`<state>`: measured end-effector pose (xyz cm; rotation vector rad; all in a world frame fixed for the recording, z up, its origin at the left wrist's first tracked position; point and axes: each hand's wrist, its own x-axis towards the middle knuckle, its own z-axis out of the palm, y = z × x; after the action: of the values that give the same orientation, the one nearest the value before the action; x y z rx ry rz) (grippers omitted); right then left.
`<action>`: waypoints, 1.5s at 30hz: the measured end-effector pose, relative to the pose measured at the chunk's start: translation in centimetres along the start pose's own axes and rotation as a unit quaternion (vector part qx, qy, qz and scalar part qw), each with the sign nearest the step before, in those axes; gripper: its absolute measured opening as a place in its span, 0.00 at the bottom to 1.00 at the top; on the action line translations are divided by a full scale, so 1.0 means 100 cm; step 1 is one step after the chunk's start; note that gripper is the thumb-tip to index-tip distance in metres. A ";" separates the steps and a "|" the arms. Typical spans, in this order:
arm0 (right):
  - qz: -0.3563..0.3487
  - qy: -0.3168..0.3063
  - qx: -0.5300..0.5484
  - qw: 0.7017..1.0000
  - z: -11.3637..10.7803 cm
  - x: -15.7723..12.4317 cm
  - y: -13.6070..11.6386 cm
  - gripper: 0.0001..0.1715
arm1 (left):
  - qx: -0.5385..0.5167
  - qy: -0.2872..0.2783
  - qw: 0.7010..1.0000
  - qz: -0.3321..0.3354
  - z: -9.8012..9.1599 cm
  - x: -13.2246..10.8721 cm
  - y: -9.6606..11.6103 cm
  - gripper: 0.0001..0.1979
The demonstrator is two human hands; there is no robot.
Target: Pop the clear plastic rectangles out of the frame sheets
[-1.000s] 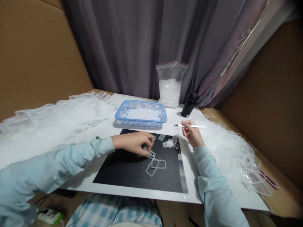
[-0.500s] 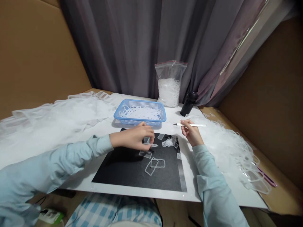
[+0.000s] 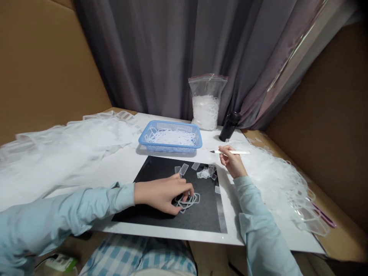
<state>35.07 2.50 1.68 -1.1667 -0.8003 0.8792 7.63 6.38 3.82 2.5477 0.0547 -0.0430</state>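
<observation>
1. Down low with the left hand (image 3: 163, 193) on the near part of the black mat (image 3: 201, 220) — fingers curled, thumb tucked beneath, pinching a small cluster of clear frames (image 3: 193, 199).
2. Flat on the mat for those frames, overlapping one another, half covered by the fingertips, poking out to the right of the knuckles.
3. Over by the mat's far right corner with the right hand (image 3: 232, 163), clenched round a thin white tool (image 3: 233, 152); held level above the board, dark tip pointing left.
4. Just left of that hand, a scatter of small clear slips (image 3: 204, 172) on the far part of the mat, apart from the pinched frames.
5. Under the mat, a white board (image 3: 123, 168), running out to both sides.
6. Beyond the mat's far edge, touching it or just short of it — hard to tell — a blue basket (image 3: 171, 147) holding white strips.
7. Farther back against the grey curtain (image 3: 172, 57), a clear bag (image 3: 207, 101), upright and part filled with white pieces; just to its right, a black bottle (image 3: 228, 126), leaning.
8. Along the right side, a loose heap (image 3: 278, 180) of more clear pieces spilling toward the near edge; along the left, a wide spread of filmy white sheet (image 3: 71, 142).
9. Pale blue sleeves on both arms.
</observation>
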 end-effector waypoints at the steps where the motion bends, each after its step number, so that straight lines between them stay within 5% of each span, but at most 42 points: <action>1: 0.001 0.000 0.001 1.000 0.000 0.000 0.000 0.20 | 0.011 -0.008 1.000 0.001 0.001 0.000 0.001 0.19; 16: -0.006 0.010 -0.008 1.000 -0.001 0.002 0.001 0.22 | 0.132 -0.049 0.990 0.024 0.000 -0.001 0.019 0.19; 19: -0.026 0.019 -0.032 0.999 -0.005 0.005 0.006 0.21 | 0.123 0.008 0.992 0.002 -0.032 0.009 0.006 0.17; 25: -0.077 0.040 -0.129 0.988 -0.017 0.011 0.017 0.20 | 0.150 0.200 0.962 -0.108 -0.130 0.029 -0.047 0.17; 28: -0.116 0.034 -0.205 0.971 -0.016 0.010 0.025 0.20 | 0.155 0.219 0.952 -0.147 -0.154 0.028 -0.072 0.15; 33: -0.170 -0.077 -0.355 0.916 0.006 -0.003 0.036 0.12 | 0.127 0.265 0.931 -0.218 -0.146 0.008 -0.113 0.10; 37: -0.170 -0.165 -0.447 0.863 0.022 -0.015 0.039 0.01 | 0.085 0.413 0.850 -0.315 -0.129 -0.017 -0.153 0.18; 40: -0.166 -0.189 -0.489 0.835 0.029 -0.022 0.040 0.07 | 0.003 0.480 0.801 -0.358 -0.119 -0.031 -0.180 0.20; 45: -0.160 -0.217 -0.515 0.814 0.035 -0.028 0.043 0.14 | -0.170 0.500 0.768 -0.362 -0.099 -0.038 -0.204 0.17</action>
<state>30.03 2.11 -1.95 -1.6923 -1.9427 0.3762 3.05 28.70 0.77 1.7570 1.3085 0.9319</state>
